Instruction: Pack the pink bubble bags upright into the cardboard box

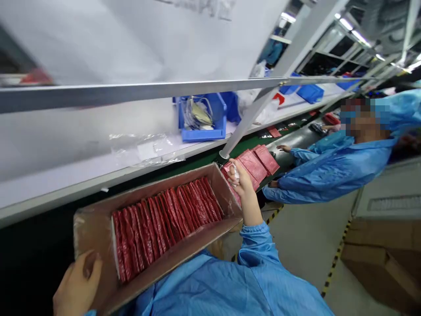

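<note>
While the left hand [77,285] grips the near-left corner of the cardboard box [98,228] with fingers curled over its rim, the right hand [241,180] closes on the far-right end wall, pinching a small white scrap. Red pouches [164,221] stand on edge in 1 row along the box's long axis, which runs from hand to hand. More red pouches on the belt [256,164] lie just beyond the right hand, the nearer of the 2, beside a co-worker's blue sleeve [329,175].

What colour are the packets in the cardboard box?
Red packets, seen best in the head view.
</note>
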The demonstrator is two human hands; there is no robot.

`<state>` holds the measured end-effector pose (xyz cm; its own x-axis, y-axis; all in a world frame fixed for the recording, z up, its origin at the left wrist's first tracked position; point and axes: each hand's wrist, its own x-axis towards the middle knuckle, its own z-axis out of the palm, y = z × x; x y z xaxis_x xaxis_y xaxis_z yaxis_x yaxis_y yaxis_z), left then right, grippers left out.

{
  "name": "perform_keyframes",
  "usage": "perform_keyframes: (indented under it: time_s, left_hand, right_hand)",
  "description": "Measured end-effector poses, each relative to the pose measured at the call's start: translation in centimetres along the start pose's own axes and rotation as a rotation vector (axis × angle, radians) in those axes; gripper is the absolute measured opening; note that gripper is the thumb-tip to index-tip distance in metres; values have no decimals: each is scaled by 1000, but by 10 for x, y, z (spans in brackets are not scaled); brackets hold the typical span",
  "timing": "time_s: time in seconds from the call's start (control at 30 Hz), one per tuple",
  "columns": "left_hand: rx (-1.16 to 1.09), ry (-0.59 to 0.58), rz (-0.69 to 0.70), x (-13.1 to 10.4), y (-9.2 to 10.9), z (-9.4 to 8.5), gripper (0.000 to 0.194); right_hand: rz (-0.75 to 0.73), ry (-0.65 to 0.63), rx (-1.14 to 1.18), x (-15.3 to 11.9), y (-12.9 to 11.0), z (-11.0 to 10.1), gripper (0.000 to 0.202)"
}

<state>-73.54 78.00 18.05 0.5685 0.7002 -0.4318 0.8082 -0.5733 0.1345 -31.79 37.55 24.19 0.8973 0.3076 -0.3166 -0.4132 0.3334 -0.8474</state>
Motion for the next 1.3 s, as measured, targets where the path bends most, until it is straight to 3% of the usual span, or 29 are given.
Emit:
perform_keyframes:
  time_s: [0.13,0.2,0.37,0.43,0.5,0.63,0.83,1.03,1.17,1.23,1.3]
  left_hand:
    - [-126,197,64,-1,0,12,53]
    - [-172,205,115,0,3,13,55]
    - [-258,261,72,3,12,13,52]
    - [-269,268,54,1,15,13,51]
    - [-279,261,47,0,16,13,50]
    - [-314,243,50,0,17,12,49]
    - [-328,229,46,1,16,8,48]
    - [-314,242,51,2,16,8,50]
    - [-328,278,72,3,13,12,49]
    - [-337,278,70,3,12,13,49]
    - [-345,268,61,2,12,13,49]
  right_hand:
    - [137,-244,-387,-6,51,64,53]
    - [172,-384,-542,-5,83,99,55]
    - [50,-788,-881,-2,164,181,59]
    - [21,-852,-960,1,185,204,54]
    - [46,-825,-987,4,196,217,42]
    - [186,-821,-1004,6,201,224,22]
    - [297,-964,-1010,-12,207,205,17]
    - [239,-1197,-924,-41,230,191,44]
    - [143,-1335,-1159,-50,254,184,45]
    - [124,-1284,-1319,-42,257,176,41]
    - [185,-1130,-1350,-25,251,161,33]
